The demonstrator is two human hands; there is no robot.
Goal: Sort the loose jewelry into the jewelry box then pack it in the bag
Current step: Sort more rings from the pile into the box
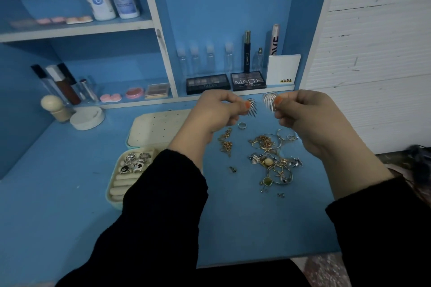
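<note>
My left hand (pixel 219 109) pinches a dark fan-shaped earring (pixel 252 107) above the blue desk. My right hand (pixel 303 112) pinches a matching silver fan-shaped earring (pixel 269 100) beside it. Under both hands lies a pile of loose jewelry (pixel 270 158): gold chains, hoops, pendants, small studs and a ring (pixel 242 125). The open jewelry box (pixel 114 190) sits at the left, with several rings (pixel 136 163) in its cushion rolls. Its lid (pixel 156 130), lined in cream with small holes, lies flat behind it. My left sleeve hides part of the box. No bag is in view.
Shelves at the back carry makeup palettes (pixel 207 82), small clear bottles (pixel 210 57), tubes and a white NUDE card (pixel 283 70). A wooden knob jar (pixel 54 107) and a white round dish (pixel 87 117) stand at the left. The desk's front edge (pixel 268 258) runs near my body.
</note>
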